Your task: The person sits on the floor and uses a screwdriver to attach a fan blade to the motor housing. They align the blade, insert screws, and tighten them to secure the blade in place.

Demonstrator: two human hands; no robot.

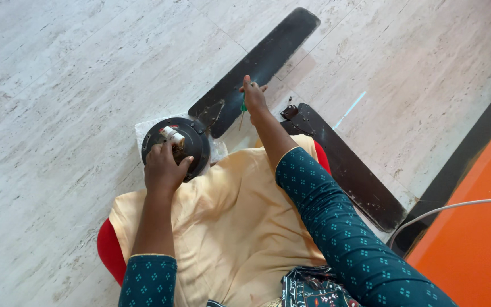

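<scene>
A black round ceiling-fan motor housing [191,139] rests on my lap at the edge of a pale yellow cloth [234,216]. My left hand [163,167] grips its near rim. A white part [173,135] sits on the motor's top. One dark fan blade [262,59] is still attached and reaches away over the floor. My right hand [253,96] is closed around a green-handled screwdriver [243,109], whose shaft hangs down beside the blade's metal bracket [214,111].
A second, detached dark blade [348,165] lies on the pale marble floor [58,85] to my right, its bracket end near my wrist. An orange surface [478,227] and a white cable [456,207] are at the right. A red seat [109,250] is under me.
</scene>
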